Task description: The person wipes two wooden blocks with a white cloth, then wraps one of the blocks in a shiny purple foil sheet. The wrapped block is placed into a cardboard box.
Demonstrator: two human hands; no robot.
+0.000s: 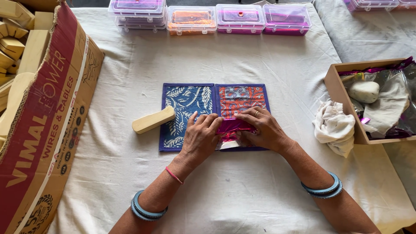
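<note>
- We see a table draped in white cloth point(242, 190), with a grey sheet over the surface at the right.
- At the left a torn cardboard carton point(43, 130) holds pale wooden blocks point(17, 43); the frame cuts it off, so we cannot tell how many.
- At the right a shallow box point(336, 84) holds a white stone point(364, 92) on crinkled foil and cloth; its far side is cut off. A white rag point(333, 125) lies against it.
- Along the far edge stand clear lidded cases point(240, 18), pink, orange and purple inside; the contents are blurred.
- A printed fabric cover point(186, 102) lies open at centre, blue panel left, orange right, one block point(153, 120) touching its left edge.
- Our left hand point(200, 138) lies flat, fingers together, pressing pink foil point(232, 126) on the cover.
- Our right hand point(262, 128) curls beside it, fingertips pinching the foil; most of the foil is hidden under the hands.
</note>
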